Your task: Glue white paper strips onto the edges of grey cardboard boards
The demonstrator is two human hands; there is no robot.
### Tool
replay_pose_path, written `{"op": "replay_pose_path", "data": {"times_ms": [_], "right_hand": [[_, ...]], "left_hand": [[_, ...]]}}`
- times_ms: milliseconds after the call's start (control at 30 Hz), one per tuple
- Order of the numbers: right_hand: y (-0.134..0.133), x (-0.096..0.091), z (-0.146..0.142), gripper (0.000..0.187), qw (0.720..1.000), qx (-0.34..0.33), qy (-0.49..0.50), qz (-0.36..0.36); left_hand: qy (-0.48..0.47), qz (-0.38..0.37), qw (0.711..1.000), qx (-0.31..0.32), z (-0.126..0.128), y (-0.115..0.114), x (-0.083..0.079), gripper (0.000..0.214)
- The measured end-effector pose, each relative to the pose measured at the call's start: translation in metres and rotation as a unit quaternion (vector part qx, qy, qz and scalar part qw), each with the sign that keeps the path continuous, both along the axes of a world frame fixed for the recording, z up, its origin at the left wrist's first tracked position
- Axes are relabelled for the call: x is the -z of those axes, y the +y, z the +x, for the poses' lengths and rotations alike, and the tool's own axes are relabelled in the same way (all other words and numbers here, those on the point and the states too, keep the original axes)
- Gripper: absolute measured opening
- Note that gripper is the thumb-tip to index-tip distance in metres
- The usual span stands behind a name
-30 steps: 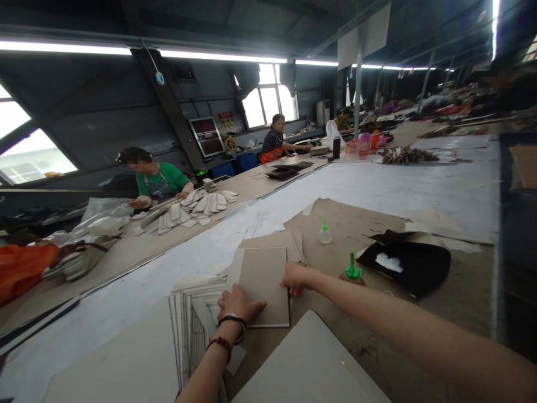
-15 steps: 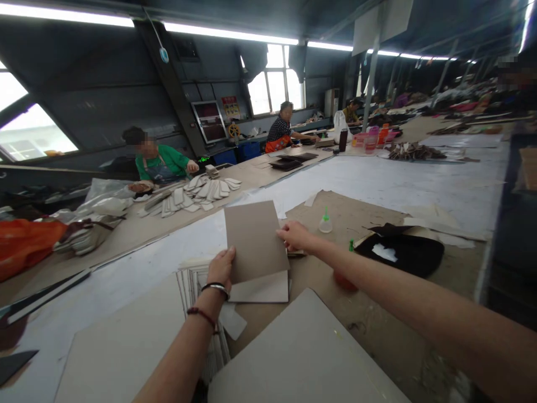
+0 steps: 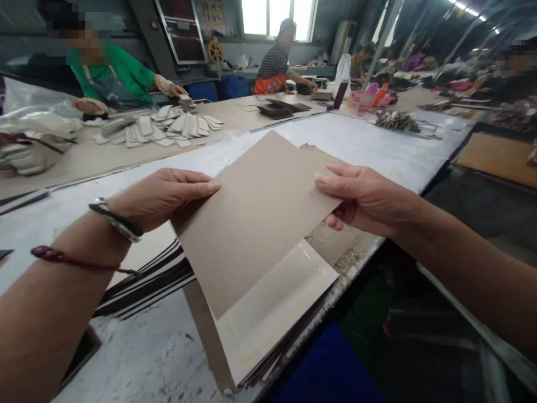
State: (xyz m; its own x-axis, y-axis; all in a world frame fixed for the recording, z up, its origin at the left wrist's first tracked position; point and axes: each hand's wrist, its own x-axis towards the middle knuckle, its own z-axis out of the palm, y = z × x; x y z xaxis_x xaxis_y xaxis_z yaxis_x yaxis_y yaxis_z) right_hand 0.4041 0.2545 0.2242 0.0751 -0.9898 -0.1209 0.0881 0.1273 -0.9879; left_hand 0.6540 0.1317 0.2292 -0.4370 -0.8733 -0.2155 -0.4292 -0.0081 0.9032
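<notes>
A flat grey-brown cardboard sheet [image 3: 260,218] is held up between both hands, tilted above the table. My left hand [image 3: 176,193] pinches its left edge, thumb on top. Across from it, my right hand [image 3: 356,196] grips the right edge with the thumb on the upper face and the fingers curled beneath. Under the cardboard, near the table's front edge, lies a stack of pale panels [image 3: 281,308]; shiny yellowish streaks run along the top one's border. Dark-edged sheets [image 3: 146,274] are piled below my left wrist. The cardboard hides part of both piles.
Across the table, a person in green [image 3: 113,78] sits behind many pale curved pieces [image 3: 163,126]. Another person in an orange apron [image 3: 272,61] works farther back, near dark flat pieces [image 3: 281,107]. A dark bottle [image 3: 340,94] and pink baskets [image 3: 363,99] stand beyond. The table edge [image 3: 319,319] runs diagonally at right.
The cardboard sheet has come nearer, from over the table's middle to above the front stack, and it has turned. Both hands moved with it, and the view has shifted.
</notes>
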Motion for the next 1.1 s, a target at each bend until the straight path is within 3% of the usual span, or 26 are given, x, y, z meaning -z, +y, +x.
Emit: {"op": "replay_pose_path", "data": {"times_ms": [133, 267, 333, 367, 433, 500, 567, 633, 667, 733, 833, 1100], "right_hand": [[0.025, 0.022, 0.000, 0.017, 0.998, 0.022, -0.029, 0.055], [0.042, 0.041, 0.000, 0.018, 0.992, 0.056, -0.076, 0.086], [0.049, 0.049, 0.000, 0.020, 0.989, 0.059, -0.095, 0.099], [0.051, 0.052, 0.001, 0.021, 0.988, 0.058, -0.101, 0.104], [0.055, 0.058, 0.004, 0.023, 0.987, 0.053, -0.102, 0.112], [0.056, 0.062, 0.007, 0.026, 0.989, 0.047, -0.077, 0.116], [0.057, 0.066, 0.008, 0.029, 0.994, 0.032, -0.004, 0.105], [0.058, 0.069, 0.007, 0.030, 0.987, 0.017, 0.146, 0.061], [0.058, 0.070, 0.006, 0.032, 0.970, 0.019, 0.242, 0.027], [0.058, 0.073, 0.004, 0.038, 0.906, 0.039, 0.420, -0.038], [0.058, 0.079, 0.001, 0.043, 0.825, 0.051, 0.559, -0.062], [0.054, 0.092, -0.002, 0.044, 0.751, -0.015, 0.660, -0.019]], "left_hand": [[-0.077, -0.068, 0.995, -0.016, -0.002, 0.017, 0.005, 0.024], [-0.129, -0.188, 0.965, -0.130, 0.017, 0.046, 0.024, 0.036], [-0.138, -0.204, 0.951, -0.184, 0.032, 0.071, 0.039, 0.034], [-0.124, -0.187, 0.953, -0.201, 0.039, 0.086, 0.047, 0.032], [-0.028, -0.090, 0.981, -0.168, 0.048, 0.114, 0.063, 0.033], [0.062, -0.001, 0.988, -0.145, 0.051, 0.137, 0.080, 0.036], [0.094, 0.035, 0.983, -0.156, 0.049, 0.151, 0.094, 0.037], [0.072, 0.024, 0.981, -0.177, 0.047, 0.155, 0.105, 0.035], [0.055, 0.014, 0.981, -0.183, 0.046, 0.155, 0.109, 0.035], [0.022, -0.005, 0.982, -0.186, 0.044, 0.153, 0.115, 0.035], [-0.019, -0.022, 0.983, -0.181, 0.043, 0.149, 0.118, 0.037], [-0.167, -0.054, 0.971, -0.161, 0.036, 0.150, 0.116, 0.037]]}}
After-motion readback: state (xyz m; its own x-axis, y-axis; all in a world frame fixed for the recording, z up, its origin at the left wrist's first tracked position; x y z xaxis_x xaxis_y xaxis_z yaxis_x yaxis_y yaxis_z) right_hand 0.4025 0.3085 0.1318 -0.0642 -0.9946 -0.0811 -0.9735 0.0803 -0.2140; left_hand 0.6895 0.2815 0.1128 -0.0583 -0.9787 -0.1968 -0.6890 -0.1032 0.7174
